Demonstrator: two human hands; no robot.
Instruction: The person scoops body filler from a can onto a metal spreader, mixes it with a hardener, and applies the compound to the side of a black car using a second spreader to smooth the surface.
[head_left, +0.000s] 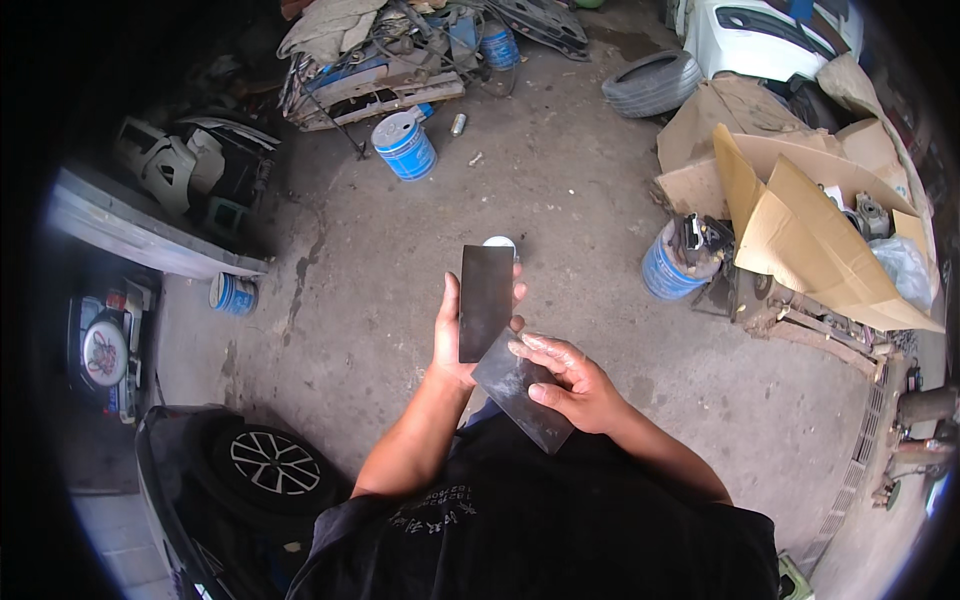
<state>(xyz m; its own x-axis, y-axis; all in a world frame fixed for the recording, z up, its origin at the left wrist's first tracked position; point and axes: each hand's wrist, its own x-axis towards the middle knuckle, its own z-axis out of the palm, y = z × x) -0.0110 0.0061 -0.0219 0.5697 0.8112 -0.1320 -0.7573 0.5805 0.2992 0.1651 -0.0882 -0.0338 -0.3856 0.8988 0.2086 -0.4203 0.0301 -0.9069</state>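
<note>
My left hand (449, 335) is closed around a dark brown-black flat rectangular sheet (486, 300), held lengthwise with the thumb along its left edge and fingertips showing at its right edge. In my right hand (580, 388) is a grey flat sheet (515, 395) with pale smears, tilted, gripped between thumb and fingers. Its upper corner overlaps or meets the lower end of the dark sheet. Whitish residue marks the right fingers. A white round thing (499, 242) shows partly behind the dark sheet's top; whether my left hand touches it cannot be told.
Blue buckets stand ahead (406, 150) and at right (672, 262). Cardboard (800, 220) sits over a cart at right, near a loose tire (652, 84). A scrap heap (380, 60) lies at the far side. Close at left is a wheel (275, 460).
</note>
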